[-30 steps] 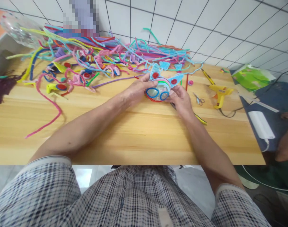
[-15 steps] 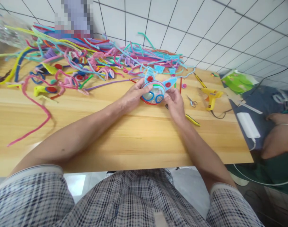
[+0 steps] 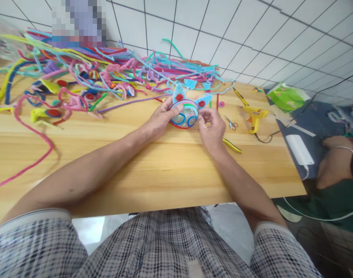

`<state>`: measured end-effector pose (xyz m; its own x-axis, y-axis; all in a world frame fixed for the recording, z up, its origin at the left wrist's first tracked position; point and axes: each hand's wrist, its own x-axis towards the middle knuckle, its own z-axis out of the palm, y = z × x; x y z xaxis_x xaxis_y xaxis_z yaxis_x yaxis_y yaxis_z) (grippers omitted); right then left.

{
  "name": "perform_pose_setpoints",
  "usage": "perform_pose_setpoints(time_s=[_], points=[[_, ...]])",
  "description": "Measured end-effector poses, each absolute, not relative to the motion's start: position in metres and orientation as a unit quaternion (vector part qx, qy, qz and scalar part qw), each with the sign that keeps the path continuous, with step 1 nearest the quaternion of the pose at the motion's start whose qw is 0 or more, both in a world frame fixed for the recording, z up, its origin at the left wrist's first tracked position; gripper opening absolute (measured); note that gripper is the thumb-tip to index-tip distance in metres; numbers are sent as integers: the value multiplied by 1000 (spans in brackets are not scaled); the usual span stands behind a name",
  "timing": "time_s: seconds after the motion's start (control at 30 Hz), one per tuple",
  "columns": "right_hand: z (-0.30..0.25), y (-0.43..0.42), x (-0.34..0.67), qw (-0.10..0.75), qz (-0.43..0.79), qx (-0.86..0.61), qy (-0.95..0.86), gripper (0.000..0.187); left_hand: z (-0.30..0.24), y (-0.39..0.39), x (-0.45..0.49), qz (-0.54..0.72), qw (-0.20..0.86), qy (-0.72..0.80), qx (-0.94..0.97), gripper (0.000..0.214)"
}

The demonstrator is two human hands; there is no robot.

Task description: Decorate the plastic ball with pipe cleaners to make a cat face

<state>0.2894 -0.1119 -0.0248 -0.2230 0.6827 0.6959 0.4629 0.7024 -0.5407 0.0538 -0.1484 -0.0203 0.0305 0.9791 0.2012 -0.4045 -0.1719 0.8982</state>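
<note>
A clear round craft piece (image 3: 184, 116) is held just above the table, edged with coloured pipe cleaners. Two light-blue pointed ears with red discs stand on its top, and two blue rings sit on its front. My left hand (image 3: 164, 117) grips its left side, thumb over the front. At its right edge my right hand (image 3: 211, 125) has thumb and forefinger pinched together; whatever lies between them is too small to make out. Just right of that hand are small scissors (image 3: 232, 123), and a yellow-and-black tool (image 3: 232, 146) lies partly hidden by the wrist.
A heap of coloured pipe cleaners (image 3: 112, 65) spreads along the wall. A yellow glue gun (image 3: 254, 116) with its cord and a yellow cutter knife (image 3: 240, 96) lie to the right. Beyond the table edge are a green packet (image 3: 284, 96), a white power strip (image 3: 299, 150) and another person's arm (image 3: 334, 162).
My right hand has shifted slightly, with its fingers now more curled at the right edge of the craft piece. My left hand keeps its grip. The whole view has shifted a little.
</note>
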Motion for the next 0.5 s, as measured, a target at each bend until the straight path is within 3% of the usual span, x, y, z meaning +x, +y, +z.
perform_pose_setpoints(time_s=[0.27,0.5], points=[[-19,-116,292,466,-31,-348,-813,28,-22,-148,58,626,537,327,461,75],[-19,-127,294,391,-69,-357,-846,58,-24,-149,60,636,530,326,455,74]])
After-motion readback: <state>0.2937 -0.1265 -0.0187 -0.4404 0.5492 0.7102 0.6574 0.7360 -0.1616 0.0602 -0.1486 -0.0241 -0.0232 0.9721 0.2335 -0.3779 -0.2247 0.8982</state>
